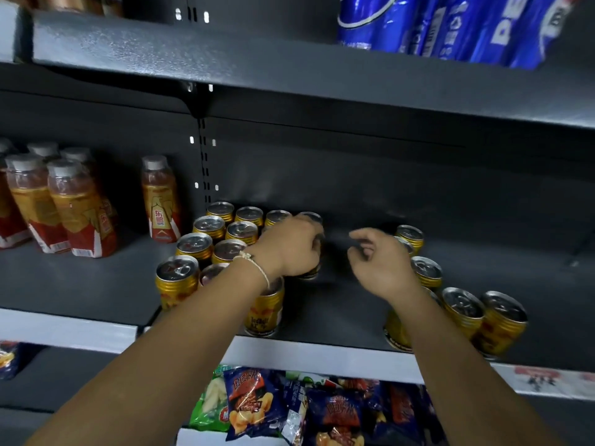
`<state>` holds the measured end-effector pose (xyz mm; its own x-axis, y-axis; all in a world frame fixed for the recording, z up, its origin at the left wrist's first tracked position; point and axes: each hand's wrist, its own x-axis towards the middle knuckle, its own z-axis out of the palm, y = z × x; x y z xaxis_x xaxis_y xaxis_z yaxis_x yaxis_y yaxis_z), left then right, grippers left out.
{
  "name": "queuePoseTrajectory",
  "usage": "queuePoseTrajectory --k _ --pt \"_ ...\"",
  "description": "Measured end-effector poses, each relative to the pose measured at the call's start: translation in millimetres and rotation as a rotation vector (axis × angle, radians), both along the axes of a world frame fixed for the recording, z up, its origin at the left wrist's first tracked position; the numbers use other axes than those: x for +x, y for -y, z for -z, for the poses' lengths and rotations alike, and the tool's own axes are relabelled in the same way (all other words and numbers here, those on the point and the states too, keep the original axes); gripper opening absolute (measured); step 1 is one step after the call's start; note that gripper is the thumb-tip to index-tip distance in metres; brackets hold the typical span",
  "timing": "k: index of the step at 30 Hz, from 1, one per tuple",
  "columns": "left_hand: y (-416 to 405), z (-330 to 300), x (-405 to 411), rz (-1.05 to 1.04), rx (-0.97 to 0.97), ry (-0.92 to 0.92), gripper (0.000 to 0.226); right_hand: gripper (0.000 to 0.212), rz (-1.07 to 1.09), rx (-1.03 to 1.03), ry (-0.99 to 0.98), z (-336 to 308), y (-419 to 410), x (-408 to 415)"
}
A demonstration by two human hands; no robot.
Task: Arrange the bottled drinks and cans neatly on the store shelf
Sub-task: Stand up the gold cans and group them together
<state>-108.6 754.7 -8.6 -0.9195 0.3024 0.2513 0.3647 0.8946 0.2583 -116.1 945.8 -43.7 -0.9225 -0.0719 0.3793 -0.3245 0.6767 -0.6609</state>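
Observation:
Several gold cans (195, 245) stand in tidy rows on the dark middle shelf (96, 284). My left hand (289, 247) grips one gold can (314, 249) at the right edge of that group, fingers curled over its top. My right hand (381, 263) hovers just to the right, fingers loosely curled and holding nothing. A looser cluster of gold cans (463, 307) stands to the right, partly behind my right wrist. Orange bottled drinks (74, 207) with white caps stand at the left, and one lone bottle (160, 199) beside them.
Blue canned-drink packs (450, 24) sit on the upper shelf. Snack bags (289, 410) fill the shelf below. Bare shelf surface lies between the two can groups and further to the right.

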Motion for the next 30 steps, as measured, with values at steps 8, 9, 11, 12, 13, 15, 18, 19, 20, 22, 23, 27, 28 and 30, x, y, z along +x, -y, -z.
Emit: queuePoseTrajectory --k 8,9,11,12,13,15,18,19,20,22,23,27,28,30 --pt "-62 15 5 0.058 -0.097 0.141 0.044 0.038 -0.071 0.404 0.236 -21 -76 30" --pt "-69 18 6 0.060 -0.107 0.155 0.047 0.041 -0.087 0.430 0.261 -21 -82 34" --pt "-80 23 9 0.055 -0.121 0.192 0.050 0.050 -0.111 0.478 0.265 -20 -92 38" --pt "-85 25 11 0.053 -0.128 0.209 0.053 0.059 -0.116 0.527 0.274 -18 -96 39" --pt "-89 26 13 0.052 -0.140 0.218 0.056 0.071 -0.117 0.589 0.297 -17 -99 40" --pt "-95 30 15 0.043 -0.169 0.216 0.056 0.085 -0.120 0.671 0.336 -13 -104 42" --pt "-95 34 17 0.018 -0.214 0.171 0.050 0.082 -0.145 0.640 0.268 -8 -109 43" --pt "-92 34 17 0.008 -0.231 0.151 0.050 0.081 -0.151 0.617 0.232 -7 -109 44" --pt "-88 34 18 -0.004 -0.244 0.129 0.050 0.081 -0.151 0.597 0.201 -6 -108 45" --pt "-76 31 17 -0.037 -0.247 0.078 0.049 0.084 -0.150 0.570 0.149 -5 -102 48" --pt "-68 29 16 -0.057 -0.234 0.053 0.048 0.084 -0.155 0.551 0.125 -4 -98 49" --pt "-30 17 12 -0.151 -0.186 0.006 0.042 0.077 -0.194 0.349 0.104 9 -72 44" --pt "-20 14 11 -0.174 -0.191 0.007 0.042 0.076 -0.193 0.313 0.108 12 -64 42" --pt "1 11 10 -0.218 -0.180 0.016 0.039 0.075 -0.177 0.270 0.103 18 -49 37"
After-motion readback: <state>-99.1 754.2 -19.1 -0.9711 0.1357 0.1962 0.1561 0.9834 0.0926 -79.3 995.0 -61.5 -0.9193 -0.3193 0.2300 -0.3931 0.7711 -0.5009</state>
